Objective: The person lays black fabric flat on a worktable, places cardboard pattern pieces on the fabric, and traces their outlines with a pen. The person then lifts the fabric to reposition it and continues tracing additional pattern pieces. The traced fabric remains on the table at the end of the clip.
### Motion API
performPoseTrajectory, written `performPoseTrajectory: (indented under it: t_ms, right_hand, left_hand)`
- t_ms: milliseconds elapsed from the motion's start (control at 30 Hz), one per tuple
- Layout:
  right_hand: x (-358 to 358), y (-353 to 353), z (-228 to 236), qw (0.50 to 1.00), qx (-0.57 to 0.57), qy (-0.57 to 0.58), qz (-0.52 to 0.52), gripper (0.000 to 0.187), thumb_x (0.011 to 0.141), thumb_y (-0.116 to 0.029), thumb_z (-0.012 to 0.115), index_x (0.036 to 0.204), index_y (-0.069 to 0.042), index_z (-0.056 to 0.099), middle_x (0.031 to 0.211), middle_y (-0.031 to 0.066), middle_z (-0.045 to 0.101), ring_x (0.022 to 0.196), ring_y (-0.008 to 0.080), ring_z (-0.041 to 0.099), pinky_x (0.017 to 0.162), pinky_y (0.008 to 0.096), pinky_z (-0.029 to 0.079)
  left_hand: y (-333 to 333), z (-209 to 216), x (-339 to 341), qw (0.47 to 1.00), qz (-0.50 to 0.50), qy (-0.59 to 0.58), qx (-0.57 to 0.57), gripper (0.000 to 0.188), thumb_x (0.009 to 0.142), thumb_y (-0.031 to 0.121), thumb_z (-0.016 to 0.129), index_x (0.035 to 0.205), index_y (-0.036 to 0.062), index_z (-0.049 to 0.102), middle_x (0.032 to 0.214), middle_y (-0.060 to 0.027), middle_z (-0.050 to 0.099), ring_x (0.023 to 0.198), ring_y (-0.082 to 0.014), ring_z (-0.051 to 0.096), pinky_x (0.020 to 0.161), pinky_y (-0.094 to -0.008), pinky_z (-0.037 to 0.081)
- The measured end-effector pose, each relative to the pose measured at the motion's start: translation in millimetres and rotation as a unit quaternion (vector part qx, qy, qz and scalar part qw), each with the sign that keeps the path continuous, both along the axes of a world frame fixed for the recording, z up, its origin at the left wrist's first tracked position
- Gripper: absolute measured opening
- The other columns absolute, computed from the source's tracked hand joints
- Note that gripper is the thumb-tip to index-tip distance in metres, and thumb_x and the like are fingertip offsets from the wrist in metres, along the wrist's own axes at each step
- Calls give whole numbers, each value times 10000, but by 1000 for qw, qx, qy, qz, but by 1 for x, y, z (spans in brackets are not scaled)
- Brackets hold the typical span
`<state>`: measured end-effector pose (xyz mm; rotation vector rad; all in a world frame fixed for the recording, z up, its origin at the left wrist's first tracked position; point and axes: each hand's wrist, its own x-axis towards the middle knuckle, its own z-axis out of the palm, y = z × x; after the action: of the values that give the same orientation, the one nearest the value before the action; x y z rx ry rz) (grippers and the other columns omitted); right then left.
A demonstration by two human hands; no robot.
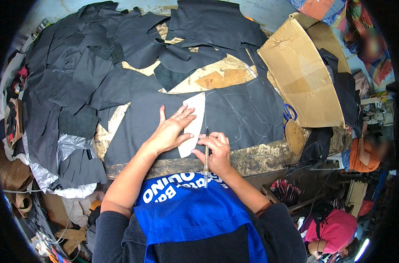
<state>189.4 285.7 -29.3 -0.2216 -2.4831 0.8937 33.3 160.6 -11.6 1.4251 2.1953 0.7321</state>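
Note:
A sheet of black leather (140, 127) lies along the near part of the worktable. On it rests a narrow white pattern piece (200, 105), pressed down by my left hand (173, 129), its fingers spread. My right hand (218, 151) grips a slim clear pen (206, 162) whose dark tip points away from me, beside the pattern's right edge. Thin pale outlines of curved shapes (247, 109) are drawn on the leather to the right of the pattern.
Black leather pieces (76, 70) pile over the table's left and back. Brown pattern pieces (223, 79) lie behind the sheet. Right of it are blue-handled scissors (290, 112), a rounded tan piece (294, 136) and an open cardboard box (300, 70). Other people sit at the right.

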Motion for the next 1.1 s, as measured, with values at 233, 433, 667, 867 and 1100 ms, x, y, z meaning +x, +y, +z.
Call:
performPoseTrajectory:
  t_ms: [233,433,667,867,1100]
  right_hand:
    - [0,2,-1,1000,-8,-11,6,298,613,-237,792,829,-92,646,943,33,675,880,242,552,733,367,391]
    - [-1,1,2,1000,-10,-2,-1,326,586,-218,821,815,-78,637,918,44,683,830,240,557,726,369,410]
    - [0,2,0,1000,-30,-1,7,272,634,-160,782,857,-73,651,916,56,679,857,260,568,758,379,425]
    - [-2,22,16,909,-413,24,-41,298,966,-158,483,1175,37,569,828,72,642,732,108,591,671,217,474]
    - [-11,24,33,882,-469,-13,32,225,905,-97,595,1077,48,595,864,79,631,716,98,599,642,213,488]
  left_hand:
    - [1,-2,0,1000,4,13,3,558,786,245,663,1290,76,495,1452,-79,359,1386,-239,249,1026,-702,28]
    - [1,-2,2,1000,10,17,-4,559,776,237,677,1285,86,504,1451,-73,363,1387,-247,246,1029,-701,35]
    - [3,5,6,999,21,37,-4,503,752,235,697,1219,98,568,1434,-90,381,1378,-269,261,1038,-684,84]
    - [11,12,29,992,13,122,-20,257,750,144,631,982,35,654,1022,-105,582,998,-290,545,886,-459,421]
    - [25,24,111,926,-21,316,-204,628,835,370,591,1142,-168,492,1121,-349,536,1012,-396,571,738,-342,551]
